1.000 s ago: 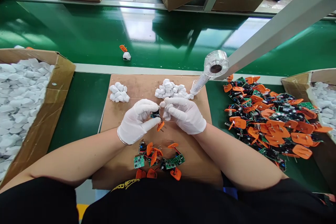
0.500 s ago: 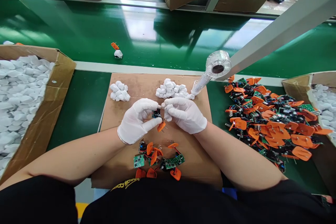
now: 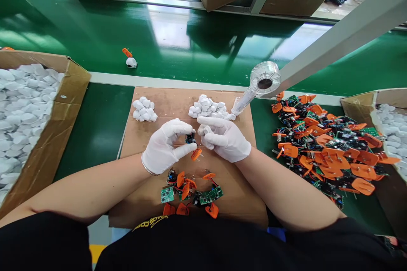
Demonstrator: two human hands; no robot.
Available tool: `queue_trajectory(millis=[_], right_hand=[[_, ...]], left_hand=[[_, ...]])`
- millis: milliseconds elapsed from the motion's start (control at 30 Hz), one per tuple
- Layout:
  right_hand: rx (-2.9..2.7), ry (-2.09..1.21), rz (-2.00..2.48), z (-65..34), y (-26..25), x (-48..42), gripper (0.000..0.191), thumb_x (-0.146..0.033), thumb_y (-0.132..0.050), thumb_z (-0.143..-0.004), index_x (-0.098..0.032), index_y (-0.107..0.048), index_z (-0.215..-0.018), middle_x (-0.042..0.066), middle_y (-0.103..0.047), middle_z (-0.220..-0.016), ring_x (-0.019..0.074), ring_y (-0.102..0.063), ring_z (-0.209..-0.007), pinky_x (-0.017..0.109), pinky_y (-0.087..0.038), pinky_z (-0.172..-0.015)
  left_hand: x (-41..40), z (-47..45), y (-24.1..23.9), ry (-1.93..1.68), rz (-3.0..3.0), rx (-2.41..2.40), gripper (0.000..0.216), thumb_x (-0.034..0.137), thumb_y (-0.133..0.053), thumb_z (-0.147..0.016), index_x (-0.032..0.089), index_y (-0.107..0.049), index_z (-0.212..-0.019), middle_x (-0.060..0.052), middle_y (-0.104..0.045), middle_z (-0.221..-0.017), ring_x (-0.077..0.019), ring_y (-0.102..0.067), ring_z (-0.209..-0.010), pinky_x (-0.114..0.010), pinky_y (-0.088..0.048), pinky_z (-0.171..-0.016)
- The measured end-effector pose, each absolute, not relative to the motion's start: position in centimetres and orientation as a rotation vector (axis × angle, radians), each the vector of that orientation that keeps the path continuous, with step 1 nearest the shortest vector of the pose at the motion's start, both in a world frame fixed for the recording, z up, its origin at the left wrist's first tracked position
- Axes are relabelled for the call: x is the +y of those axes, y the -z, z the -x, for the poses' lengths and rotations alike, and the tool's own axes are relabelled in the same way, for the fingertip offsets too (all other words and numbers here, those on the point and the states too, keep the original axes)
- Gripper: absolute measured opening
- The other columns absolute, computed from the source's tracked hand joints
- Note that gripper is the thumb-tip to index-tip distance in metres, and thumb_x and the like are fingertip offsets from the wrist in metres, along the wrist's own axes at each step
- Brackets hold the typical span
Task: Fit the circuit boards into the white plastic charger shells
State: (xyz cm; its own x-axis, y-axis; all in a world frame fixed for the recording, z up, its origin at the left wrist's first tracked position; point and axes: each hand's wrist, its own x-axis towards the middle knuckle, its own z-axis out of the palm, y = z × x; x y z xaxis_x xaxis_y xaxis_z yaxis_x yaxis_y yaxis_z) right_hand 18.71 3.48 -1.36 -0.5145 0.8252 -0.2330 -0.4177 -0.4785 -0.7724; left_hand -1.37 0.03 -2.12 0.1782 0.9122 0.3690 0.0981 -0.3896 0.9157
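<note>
Both hands wear white gloves. My left hand [image 3: 167, 142] pinches a small circuit board [image 3: 190, 137] between thumb and fingers; an orange plug piece [image 3: 196, 154] with metal pins hangs from it. To its right, my right hand [image 3: 224, 139] is closed on a small white lump [image 3: 206, 131] of putty-like material, held a short way apart from the board. Beyond the hands, a larger white pile of lumps [image 3: 208, 108] and a smaller one [image 3: 144, 109] lie on the cardboard sheet [image 3: 171, 101]. Nearer my body are several circuit boards with orange plug pieces [image 3: 208, 196].
A large heap of boards with orange plugs [image 3: 330, 144] lies at right. Boxes of white pieces stand at left [image 3: 74, 93] and far right [image 3: 359, 99]. A clear round plastic tool [image 3: 265, 77] leans by a metal post [image 3: 337, 34]. One assembly [image 3: 130, 62] sits on the green belt [image 3: 104, 38].
My right hand has drawn slightly away from the circuit board, with its index finger straighter. The assembly on the green belt has shifted left.
</note>
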Motion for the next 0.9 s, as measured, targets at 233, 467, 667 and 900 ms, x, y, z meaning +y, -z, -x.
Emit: queue_trajectory(millis=[233,467,667,900], right_hand=[[-0.919,-1.973,0.836,-18.9,2.3,3.4,0.042,-0.029,-0.092,-0.056,-0.019,-0.073,-0.092,-0.002,-0.066,-0.064,0.0131,-0.063,-0.056,0.025,-0.051,-0.048],[-1.083,-1.923,0.725,-18.9,1.9,3.3,0.029,-0.038,-0.081,-0.075,-0.017,-0.075,-0.095,0.004,-0.069,-0.084,0.0161,-0.064,-0.074,0.037,-0.056,-0.073],[-1.133,-1.819,0.684,-18.7,2.1,3.0,0.023,-0.023,-0.085,-0.070,-0.020,-0.074,-0.089,0.003,-0.069,-0.080,0.0159,-0.066,-0.077,0.036,-0.058,-0.075],[-1.184,-1.675,0.741,-18.2,1.5,2.4,0.012,-0.020,-0.083,-0.072,-0.018,-0.073,-0.079,0.003,-0.066,-0.084,0.0160,-0.069,-0.075,0.033,-0.060,-0.069]], left_hand=[[0.1,1.4,2.3,-1.347,-1.646,0.916,0.048,0.010,-0.085,-0.068,0.025,-0.069,-0.110,-0.007,-0.069,-0.107,-0.0224,-0.065,-0.102,-0.043,-0.054,-0.096],[0.0,1.5,2.7,-1.353,-1.691,1.002,0.045,0.015,-0.086,-0.069,0.026,-0.070,-0.109,-0.006,-0.071,-0.102,-0.0235,-0.065,-0.100,-0.050,-0.048,-0.106],[0.0,1.4,2.5,-1.311,-1.760,1.065,0.042,0.017,-0.085,-0.070,0.025,-0.069,-0.108,-0.006,-0.072,-0.102,-0.0221,-0.067,-0.097,-0.050,-0.047,-0.109],[0.0,1.4,2.1,-1.284,-1.957,1.104,0.033,0.022,-0.084,-0.074,0.021,-0.068,-0.103,-0.005,-0.074,-0.098,-0.0196,-0.069,-0.096,-0.047,-0.052,-0.104]])
